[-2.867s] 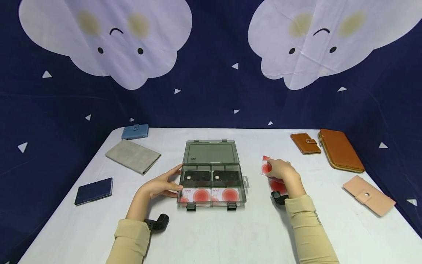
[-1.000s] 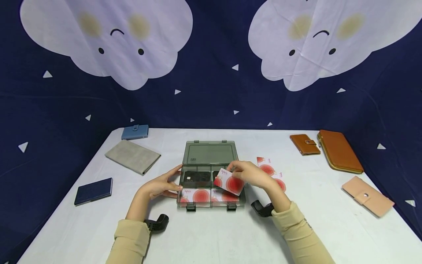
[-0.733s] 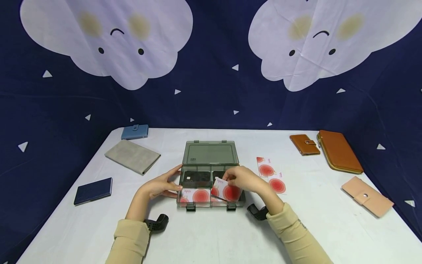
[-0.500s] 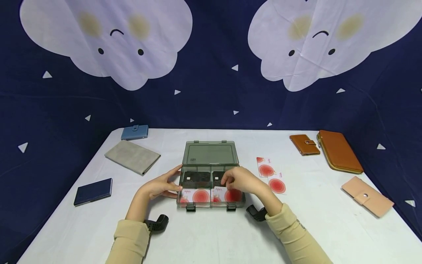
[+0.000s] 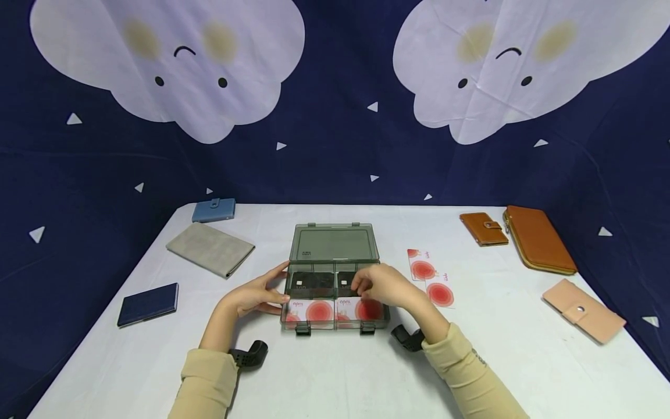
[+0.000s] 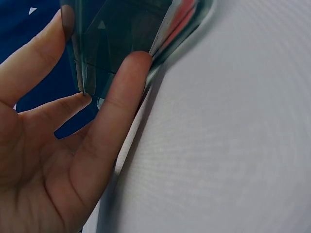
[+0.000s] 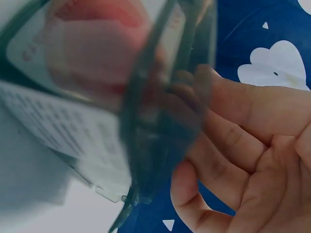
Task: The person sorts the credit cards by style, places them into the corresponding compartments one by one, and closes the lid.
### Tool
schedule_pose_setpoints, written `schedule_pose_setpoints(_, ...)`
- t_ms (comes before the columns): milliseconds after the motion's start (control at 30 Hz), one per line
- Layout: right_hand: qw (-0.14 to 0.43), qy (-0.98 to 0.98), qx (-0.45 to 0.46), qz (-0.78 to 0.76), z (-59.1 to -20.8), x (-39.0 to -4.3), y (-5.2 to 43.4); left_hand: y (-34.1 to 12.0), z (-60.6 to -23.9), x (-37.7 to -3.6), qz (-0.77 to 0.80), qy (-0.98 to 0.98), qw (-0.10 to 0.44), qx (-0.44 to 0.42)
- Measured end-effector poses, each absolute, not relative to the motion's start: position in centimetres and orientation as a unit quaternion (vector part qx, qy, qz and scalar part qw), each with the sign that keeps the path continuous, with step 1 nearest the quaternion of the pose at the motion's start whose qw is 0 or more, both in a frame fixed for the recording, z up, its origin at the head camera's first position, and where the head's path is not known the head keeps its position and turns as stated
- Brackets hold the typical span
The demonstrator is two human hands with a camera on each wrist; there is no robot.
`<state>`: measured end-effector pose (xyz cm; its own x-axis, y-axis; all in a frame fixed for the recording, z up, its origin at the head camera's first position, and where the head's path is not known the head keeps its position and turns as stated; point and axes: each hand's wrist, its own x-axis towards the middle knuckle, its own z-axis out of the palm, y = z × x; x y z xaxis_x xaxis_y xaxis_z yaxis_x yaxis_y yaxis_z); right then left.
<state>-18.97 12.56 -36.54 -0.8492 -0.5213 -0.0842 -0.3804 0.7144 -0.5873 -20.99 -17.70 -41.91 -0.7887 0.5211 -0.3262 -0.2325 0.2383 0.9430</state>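
Observation:
A see-through grey-green plastic box (image 5: 362,243) lies with its lid folded back in the head view. My left hand (image 5: 253,295) rests on its left side, fingers spread and fairly straight, fingertips against the wall. My right hand (image 5: 386,285) reaches over the right side, curled fingers at the back edge of a red-and-white card (image 5: 369,311) in the front right compartment. A matching card (image 5: 319,311) fills the front left one. Black cards (image 5: 316,280) lie in both rear compartments, the right one partly hidden by my fingers. The right wrist view shows the right hand (image 7: 248,160) beside the box wall, fingertips blurred.
Two red-and-white cards (image 5: 439,295) lie on the white table right of the box. Brown wallets (image 5: 539,240) and a pink wallet (image 5: 583,310) are farther right. On the left lie a blue wallet (image 5: 214,209), a grey wallet (image 5: 211,248) and a navy wallet (image 5: 148,304).
My right hand has brought a red-and-white card from the table on the right into the front right compartment, where it has gone from tilted to flat. The left hand has stayed at the box.

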Motion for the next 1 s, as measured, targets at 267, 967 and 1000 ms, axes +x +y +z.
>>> schedule_pose_setpoints(267, 0.096, 0.902, -0.233, -0.349, -36.0, -19.9, 14.8, -17.6, -41.8, -20.9, 0.615, 0.719, 0.308, 0.098)
schedule_pose_setpoints(967, 0.177, 0.974, -0.042, -0.138, -37.8, -22.1, 21.0, -17.7, -41.9, -20.9, 0.617, 0.716, 0.31, 0.1)
schedule_pose_setpoints(1000, 0.168, 0.974, -0.048, -0.145, -37.9, -22.1, 21.0, -17.6, -41.9, -20.9, 0.617, 0.716, 0.309, 0.101)
